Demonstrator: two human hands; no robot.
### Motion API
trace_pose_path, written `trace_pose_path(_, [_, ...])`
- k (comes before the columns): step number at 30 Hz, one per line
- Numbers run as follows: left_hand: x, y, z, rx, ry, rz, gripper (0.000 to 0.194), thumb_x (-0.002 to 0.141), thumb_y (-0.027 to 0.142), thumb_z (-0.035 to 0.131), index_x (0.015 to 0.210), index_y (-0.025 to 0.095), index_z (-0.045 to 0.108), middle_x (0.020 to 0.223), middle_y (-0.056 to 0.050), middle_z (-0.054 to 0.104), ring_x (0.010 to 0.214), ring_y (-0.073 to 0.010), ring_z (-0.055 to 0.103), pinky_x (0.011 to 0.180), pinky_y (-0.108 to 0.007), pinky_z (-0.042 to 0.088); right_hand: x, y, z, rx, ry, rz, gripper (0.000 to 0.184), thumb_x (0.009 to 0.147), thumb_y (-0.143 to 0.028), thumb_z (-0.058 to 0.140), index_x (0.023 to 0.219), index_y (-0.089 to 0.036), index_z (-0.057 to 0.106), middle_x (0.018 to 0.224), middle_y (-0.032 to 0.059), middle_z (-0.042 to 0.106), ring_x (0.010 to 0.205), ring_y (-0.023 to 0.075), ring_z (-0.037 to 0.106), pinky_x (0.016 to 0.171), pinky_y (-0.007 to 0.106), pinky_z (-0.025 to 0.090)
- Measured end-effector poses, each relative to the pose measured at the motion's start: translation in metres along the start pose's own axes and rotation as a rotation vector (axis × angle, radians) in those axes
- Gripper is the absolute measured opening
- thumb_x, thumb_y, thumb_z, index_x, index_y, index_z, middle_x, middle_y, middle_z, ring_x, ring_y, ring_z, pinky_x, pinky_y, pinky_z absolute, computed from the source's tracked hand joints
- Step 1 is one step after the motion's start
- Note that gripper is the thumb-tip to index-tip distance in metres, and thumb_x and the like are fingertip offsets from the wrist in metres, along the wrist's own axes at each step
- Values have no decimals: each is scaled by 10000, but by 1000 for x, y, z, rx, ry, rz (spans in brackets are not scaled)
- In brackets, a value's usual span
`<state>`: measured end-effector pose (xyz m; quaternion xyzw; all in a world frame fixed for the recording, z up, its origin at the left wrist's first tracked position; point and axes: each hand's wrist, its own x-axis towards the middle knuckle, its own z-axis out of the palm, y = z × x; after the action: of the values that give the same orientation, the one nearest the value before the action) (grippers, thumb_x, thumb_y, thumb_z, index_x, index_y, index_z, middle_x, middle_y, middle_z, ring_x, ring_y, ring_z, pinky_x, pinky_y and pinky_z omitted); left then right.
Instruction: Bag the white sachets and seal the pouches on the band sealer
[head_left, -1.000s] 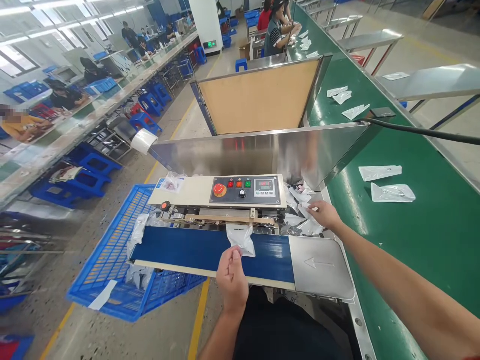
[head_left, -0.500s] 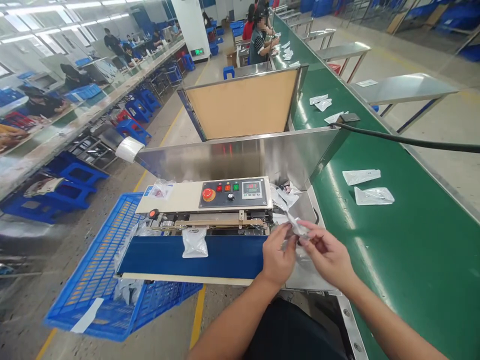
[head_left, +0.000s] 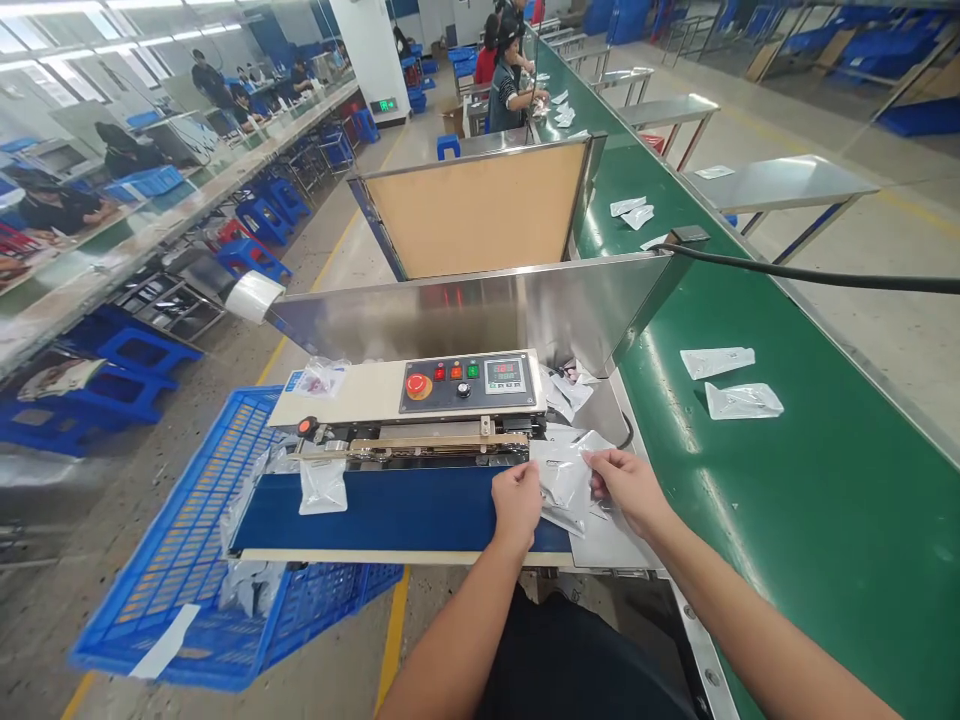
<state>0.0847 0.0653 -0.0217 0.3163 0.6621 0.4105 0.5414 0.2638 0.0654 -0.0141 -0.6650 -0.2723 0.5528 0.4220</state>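
Observation:
A white plastic pouch point(head_left: 564, 488) is stretched between my two hands at the right end of the sealing machine point(head_left: 360, 388). My left hand point(head_left: 517, 505) pinches its left edge, over the end of the blue conveyor belt point(head_left: 420, 510). Its right edge is pinched by my right hand point(head_left: 626, 488), above the metal side plate. Farther left, another filled pouch point(head_left: 324, 487) hangs from the sealing band onto the blue belt. More white pouches point(head_left: 566, 390) lie in a pile behind my hands, against the steel panel.
Left of the machine stands a blue basket point(head_left: 180, 560) with several pouches inside. The green conveyor point(head_left: 720, 520) runs along the right, with pouches point(head_left: 744, 401) on it. A black cable point(head_left: 817, 278) crosses above it. A co-worker point(head_left: 508, 90) sits at the far end.
My hands have drawn apart and spread the pouch flat, moving slightly left with it toward the belt's end. The pouch in the sealing band has travelled left.

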Motion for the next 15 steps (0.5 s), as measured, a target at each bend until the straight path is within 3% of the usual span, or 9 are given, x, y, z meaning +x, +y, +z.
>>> trace_pose_path(3, [11,5,-14,-70,37,-38,533,771,644,815,781,110,819,636,-35,644,615,-161,534,608,-276,417,9,-5,20,-67,-65,19,561,677,-711,897,688,-198,672,555,25,628,472,141,532,494,274,437])
trace_pose_path(5, [13,4,-29,-101,52,-44,581,755,682,835,801,103,825,660,-52,678,632,-175,575,622,-287,452,22,-10,16,-183,-110,5,547,758,-728,820,755,-188,733,560,36,642,475,161,548,497,286,435])
trace_pose_path(8, [6,0,-59,-110,133,8,600,795,672,853,1002,109,856,854,-114,789,763,-232,700,694,-322,548,58,-14,-16,-515,15,-150,454,840,-631,736,916,-192,823,628,48,703,537,210,615,564,325,485])
trace_pose_path(10, [-5,-4,-83,-119,255,121,598,869,637,826,1200,139,829,1097,-162,819,969,-278,767,829,-363,612,89,-16,-41,-773,76,-254,314,793,-475,752,942,-216,849,785,67,782,608,225,666,649,349,532])
trace_pose_path(13, [-26,-7,-116,-122,416,273,586,969,621,732,1318,152,772,1267,-193,788,1124,-289,773,983,-423,629,131,-14,-64,-955,-63,-390,212,706,-313,752,878,-252,859,981,74,820,734,223,716,756,344,568])
trace_pose_path(15, [-37,-8,-130,-97,457,299,579,983,627,709,1282,136,777,1219,-192,798,1053,-281,791,958,-440,650,149,-12,-67,-967,-94,-430,122,674,-293,777,774,-246,830,897,71,805,747,226,716,755,340,571])
